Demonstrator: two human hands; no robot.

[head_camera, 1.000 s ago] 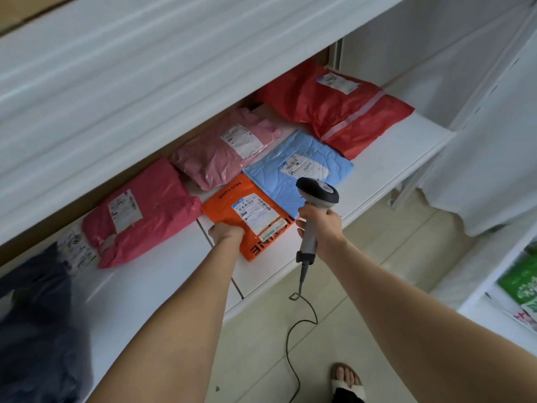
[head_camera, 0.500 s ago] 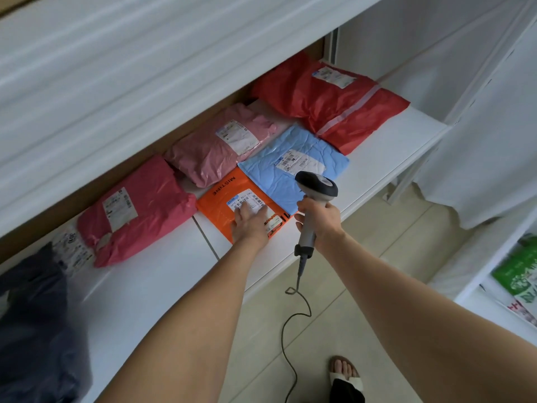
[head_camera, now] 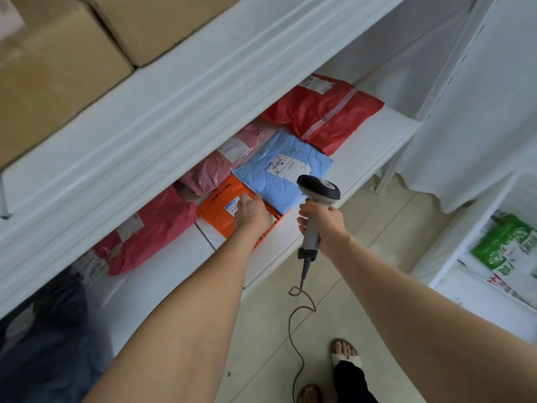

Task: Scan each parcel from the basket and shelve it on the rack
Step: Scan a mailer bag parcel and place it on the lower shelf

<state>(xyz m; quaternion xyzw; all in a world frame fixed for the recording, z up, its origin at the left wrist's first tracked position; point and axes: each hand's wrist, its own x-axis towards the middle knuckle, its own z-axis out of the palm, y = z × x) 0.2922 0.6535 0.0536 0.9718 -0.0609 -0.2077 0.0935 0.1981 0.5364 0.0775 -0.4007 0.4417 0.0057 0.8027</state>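
Orange parcel (head_camera: 218, 218) under flat left hand (head_camera: 252, 212), scanner (head_camera: 319, 188) at 3 o'clock clamped in right hand (head_camera: 323, 223) — may slip off shelf (head_camera: 367, 146) if nudged.

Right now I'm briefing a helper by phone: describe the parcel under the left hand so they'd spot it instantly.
On the white rack's lower shelf, near its front edge, the orange parcel lies flat under the left hand, against a light blue mailer. Only it is orange, printed MISTINE.
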